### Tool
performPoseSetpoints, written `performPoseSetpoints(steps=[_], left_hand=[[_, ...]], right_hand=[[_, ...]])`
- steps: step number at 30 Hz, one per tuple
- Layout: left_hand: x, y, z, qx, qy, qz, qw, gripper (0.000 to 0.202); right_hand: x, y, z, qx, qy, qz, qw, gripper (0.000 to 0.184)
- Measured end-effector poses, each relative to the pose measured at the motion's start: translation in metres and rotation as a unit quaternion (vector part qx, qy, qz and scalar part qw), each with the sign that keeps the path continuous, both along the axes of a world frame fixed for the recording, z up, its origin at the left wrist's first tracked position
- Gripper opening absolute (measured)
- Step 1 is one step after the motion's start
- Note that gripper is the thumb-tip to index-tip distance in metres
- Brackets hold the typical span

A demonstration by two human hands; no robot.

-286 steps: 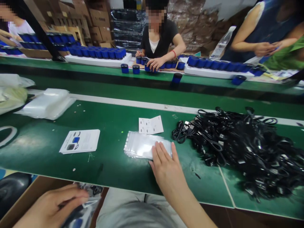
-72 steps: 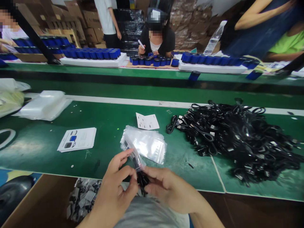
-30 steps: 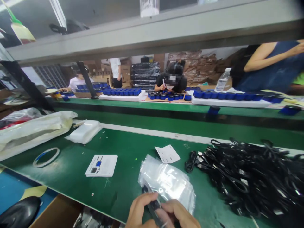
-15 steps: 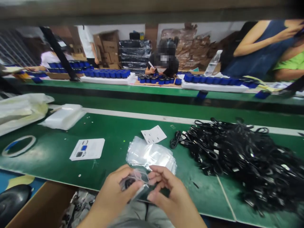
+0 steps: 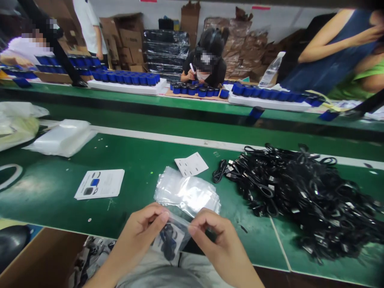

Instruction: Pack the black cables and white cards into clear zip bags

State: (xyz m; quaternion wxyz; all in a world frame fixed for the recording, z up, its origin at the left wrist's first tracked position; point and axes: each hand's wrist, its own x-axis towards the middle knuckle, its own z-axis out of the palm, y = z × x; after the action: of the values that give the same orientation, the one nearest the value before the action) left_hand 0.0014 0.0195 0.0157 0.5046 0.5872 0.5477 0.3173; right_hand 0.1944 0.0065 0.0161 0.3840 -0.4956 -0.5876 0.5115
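Between my hands hangs a clear plastic bag (image 5: 183, 233), with a coiled black cable (image 5: 169, 244) and a printed paper inside. My left hand (image 5: 147, 228) pinches the bag's top edge at the left. At the right end of that edge, my right hand (image 5: 214, 232) pinches it between thumb and fingers. Just beyond my hands lies a spread stack of clear bags (image 5: 186, 192), with a folded leaflet (image 5: 192, 164) touching its far side. To the left is a stack of printed leaflets (image 5: 100, 184). A large heap of black cables (image 5: 300, 196) covers the right side.
A pack of plastic bags (image 5: 61, 138) and a tape roll (image 5: 10, 178) lie at left. Below the table edge stands an open carton (image 5: 45, 256) beside wrapped items. Across the green bench, a person (image 5: 207, 60) holds a pen near rows of blue items (image 5: 126, 78).
The bag now hangs lower and flat, its cable and paper in plain view. My right fingers have closed on its edge. The camera view has tilted down slightly.
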Motion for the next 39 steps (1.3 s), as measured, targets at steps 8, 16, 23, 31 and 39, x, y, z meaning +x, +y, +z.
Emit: performPoseSetpoints(steps=[8,16,23,31,39], left_hand=[[-0.001,0.0,-0.007,0.053,-0.019,0.01,0.998,0.028],[0.004,0.0,-0.004,0.007,-0.031,-0.005,0.999,0.024],[0.005,0.0,0.001,-0.009,0.006,-0.053,0.999,0.022],[0.0,-0.005,0.003,0.006,0.046,-0.054,0.998,0.023],[-0.021,-0.021,0.008,0.033,0.088,0.003,0.996,0.024]], right_hand=[[-0.001,0.005,0.002,0.044,-0.052,0.021,0.998,0.014],[-0.007,0.006,0.0,0.067,-0.036,0.017,0.997,0.017],[-0.01,0.001,-0.001,0.059,-0.062,0.023,0.996,0.019],[-0.021,-0.006,-0.008,0.093,-0.071,0.006,0.993,0.02],[-0.047,-0.007,-0.015,0.028,-0.067,-0.005,0.997,0.012]])
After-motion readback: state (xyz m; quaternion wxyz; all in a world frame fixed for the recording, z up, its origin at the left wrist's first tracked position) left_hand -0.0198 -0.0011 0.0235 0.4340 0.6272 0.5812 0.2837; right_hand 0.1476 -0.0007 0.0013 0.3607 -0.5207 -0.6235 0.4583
